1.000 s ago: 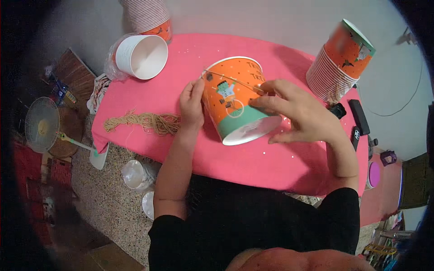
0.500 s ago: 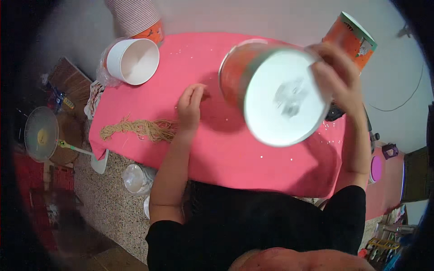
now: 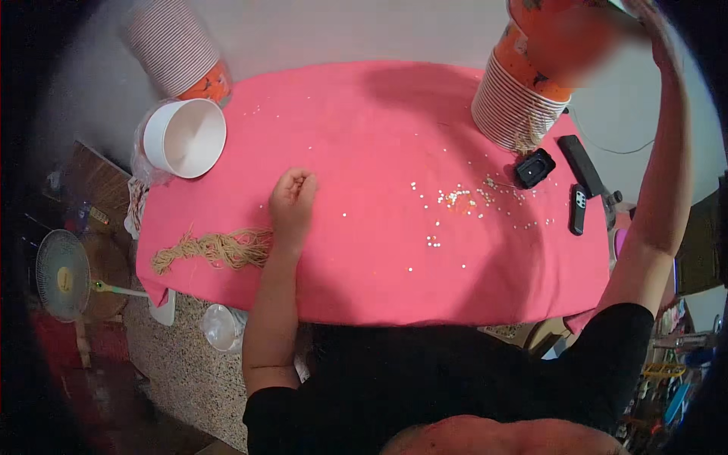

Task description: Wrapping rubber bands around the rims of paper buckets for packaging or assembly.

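At the top right, my right arm is raised. My right hand point(image 3: 654, 24) is at the rim of an orange paper bucket point(image 3: 570, 47), partly cut off by the picture's edge and smeared by motion. The bucket is tilted over the top of a stack of paper buckets point(image 3: 517, 102) with white rims; whether it is seated on the stack cannot be made out. My left hand point(image 3: 293, 202) hovers over the pink cloth with fingers curled in and nothing visible in them. Beside its wrist lies a bundle of tan string point(image 3: 220, 249).
A second stack of buckets point(image 3: 173, 49) and a white bucket point(image 3: 185, 138) on its side stand at the far left. Small white dots point(image 3: 461, 200) are scattered over the pink tablecloth point(image 3: 371, 250). A black tray point(image 3: 535, 168) and a dark remote point(image 3: 578, 209) lie at right.
My right hand has carried the orange bucket from the table's middle up and right to the stack. My left hand has shifted slightly left and toward me, fingers curled. The view has turned somewhat.
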Available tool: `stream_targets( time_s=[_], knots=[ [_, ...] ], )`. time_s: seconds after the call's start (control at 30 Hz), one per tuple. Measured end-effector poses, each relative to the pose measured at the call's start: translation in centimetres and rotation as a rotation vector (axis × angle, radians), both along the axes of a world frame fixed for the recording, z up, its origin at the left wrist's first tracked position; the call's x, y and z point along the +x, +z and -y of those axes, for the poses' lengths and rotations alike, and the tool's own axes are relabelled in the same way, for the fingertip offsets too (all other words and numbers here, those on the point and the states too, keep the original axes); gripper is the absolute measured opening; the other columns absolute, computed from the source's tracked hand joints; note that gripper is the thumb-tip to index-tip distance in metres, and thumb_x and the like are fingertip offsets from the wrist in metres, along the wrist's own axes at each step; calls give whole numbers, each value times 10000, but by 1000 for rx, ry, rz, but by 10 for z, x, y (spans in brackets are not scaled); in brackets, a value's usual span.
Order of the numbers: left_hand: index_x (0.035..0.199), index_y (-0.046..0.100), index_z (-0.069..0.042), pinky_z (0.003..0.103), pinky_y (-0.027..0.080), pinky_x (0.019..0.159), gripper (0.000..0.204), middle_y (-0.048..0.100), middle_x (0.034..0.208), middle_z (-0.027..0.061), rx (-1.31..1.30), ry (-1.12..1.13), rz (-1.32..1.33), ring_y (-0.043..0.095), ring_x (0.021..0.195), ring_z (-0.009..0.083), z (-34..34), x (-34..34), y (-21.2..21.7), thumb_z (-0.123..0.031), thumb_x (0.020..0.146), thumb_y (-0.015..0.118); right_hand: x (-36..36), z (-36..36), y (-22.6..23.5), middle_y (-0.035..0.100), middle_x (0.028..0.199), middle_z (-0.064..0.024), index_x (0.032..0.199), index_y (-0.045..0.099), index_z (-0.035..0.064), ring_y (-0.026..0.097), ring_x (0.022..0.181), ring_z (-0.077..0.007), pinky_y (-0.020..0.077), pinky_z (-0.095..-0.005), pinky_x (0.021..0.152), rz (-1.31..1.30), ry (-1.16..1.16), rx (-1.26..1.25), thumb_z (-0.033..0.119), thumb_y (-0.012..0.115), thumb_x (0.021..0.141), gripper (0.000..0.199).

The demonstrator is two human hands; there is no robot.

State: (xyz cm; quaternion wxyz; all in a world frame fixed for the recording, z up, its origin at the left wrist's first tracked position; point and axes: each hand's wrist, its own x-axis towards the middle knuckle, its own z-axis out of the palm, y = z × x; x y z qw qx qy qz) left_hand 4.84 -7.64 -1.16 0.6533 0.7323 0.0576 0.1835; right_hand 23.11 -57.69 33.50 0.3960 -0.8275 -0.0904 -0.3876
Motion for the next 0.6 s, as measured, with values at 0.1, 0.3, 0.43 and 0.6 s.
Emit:
stream_targets(
  time_s=[0.1, 0.3, 0.43, 0.6],
  knots=[
    [965, 587, 0, 184, 429, 677, 87, 563, 831, -21, -1, -21, 52, 522, 761, 42, -1, 3, -3, -58, 901, 574, 13, -6, -2, 672, 1009, -234, 1155, 616, 142, 658, 793, -406, 535, -566, 790, -347, 377, -18, 457, 698, 805, 478],
    [951, 588, 0, 181, 420, 669, 66, 553, 832, -29, -18, -22, 89, 504, 752, 37, 12, 13, 5, -42, 905, 566, 81, 131, 3, 605, 1009, -121, 1114, 612, 140, 626, 790, -272, 533, -436, 679, -561, -141, -3, 325, 630, 871, 306],
    [947, 589, -3, 185, 423, 674, 59, 547, 833, -28, -23, 20, 45, 506, 755, 39, -3, -6, 1, -37, 908, 561, 58, 21, -57, 561, 782, -68, 978, 593, 124, 572, 597, -199, 494, -365, 504, -637, 73, -29, 391, 593, 858, 293],
    [937, 584, -5, 179, 400, 641, 45, 528, 818, -39, 2, -25, 89, 479, 732, 24, 10, 4, 5, -34, 914, 560, 61, 68, -66, 517, 555, -15, 842, 574, 108, 518, 404, -126, 454, -294, 328, -669, 148, -37, 457, 556, 845, 350]
  ],
)
